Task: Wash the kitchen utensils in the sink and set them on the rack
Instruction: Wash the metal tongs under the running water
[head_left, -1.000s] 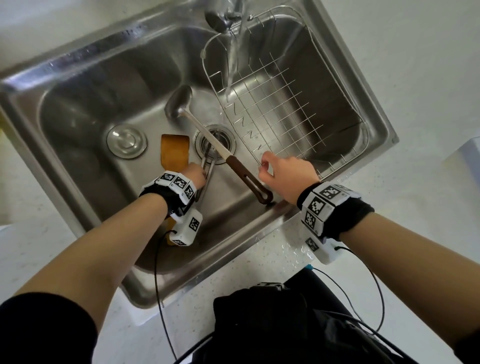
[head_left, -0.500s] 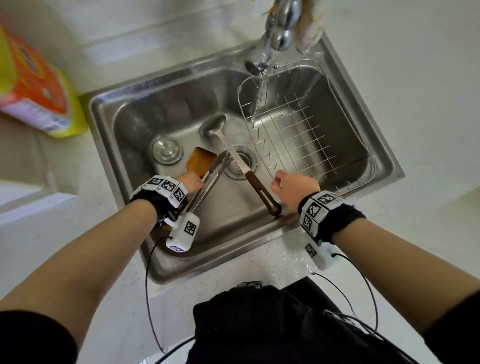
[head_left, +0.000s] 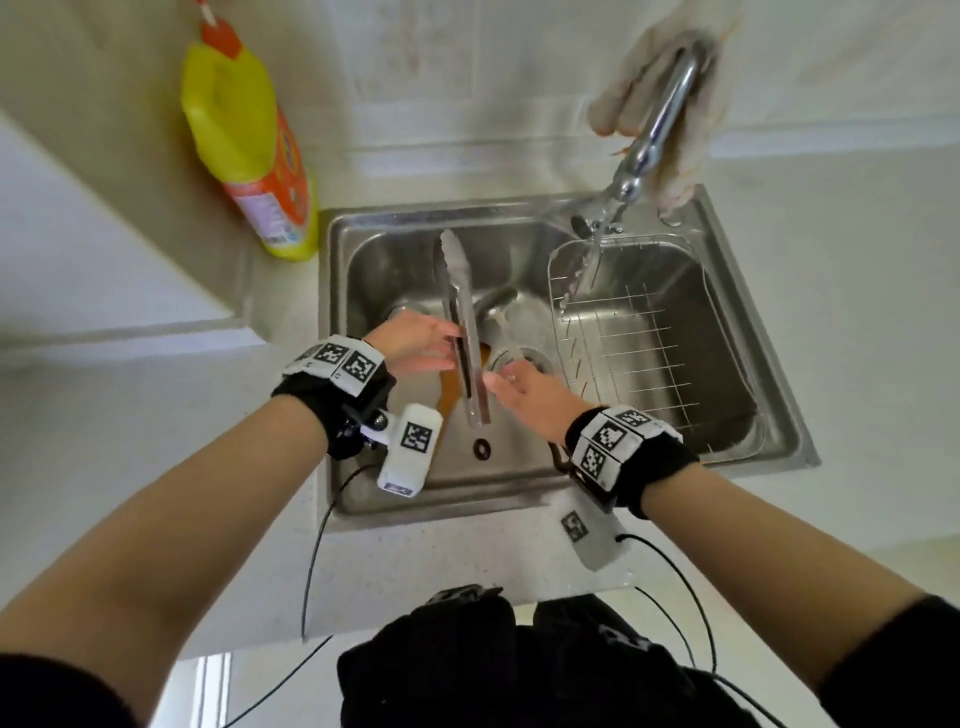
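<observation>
Left grip (head_left: 415, 343) holds the tongs (head_left: 460, 301) around mid-length, lifted over the sink (head_left: 374, 270), tips pointing away. Right grip (head_left: 530, 392) has fingertips at the tongs' near end; pinch or plain touch, cannot tell. Ladle (head_left: 501, 312) and wooden spatula (head_left: 448, 397) lie in the basin below. Tap (head_left: 654, 119) runs into the rack (head_left: 649, 347), off to the right of the tongs. Risk: wet metal slips in a hand swap and drops onto the ladle.
</observation>
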